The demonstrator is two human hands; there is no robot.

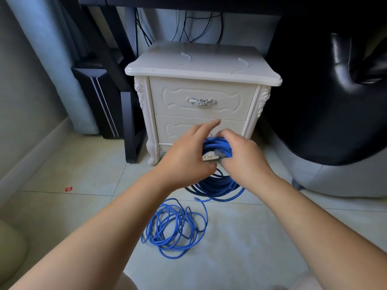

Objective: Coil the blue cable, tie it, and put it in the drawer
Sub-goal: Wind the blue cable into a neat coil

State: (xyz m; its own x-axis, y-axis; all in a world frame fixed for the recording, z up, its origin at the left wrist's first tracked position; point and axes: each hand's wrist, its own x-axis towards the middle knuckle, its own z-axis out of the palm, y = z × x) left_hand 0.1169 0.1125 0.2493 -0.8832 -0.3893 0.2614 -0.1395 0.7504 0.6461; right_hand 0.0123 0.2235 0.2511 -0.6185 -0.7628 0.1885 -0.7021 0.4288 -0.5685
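Note:
My right hand (240, 158) grips a bundle of loops of the blue cable (217, 147), held up in front of the nightstand's lower drawer (178, 127). The held loops hang down to the floor below my hands. My left hand (188, 155) is beside the bundle with its index finger stretched out toward the drawer front; whether it holds the cable is hidden. A loose tangle of the same cable lies on the tiled floor nearer to me. Both drawers of the white nightstand (201, 65) are closed; the upper drawer has a silver handle (201, 101).
A black desk leg (129, 122) and a dark computer case (98, 97) stand left of the nightstand. A black and grey chair (335, 114) fills the right. Black wires hang behind the nightstand. A small red scrap (68, 189) lies on the floor at left.

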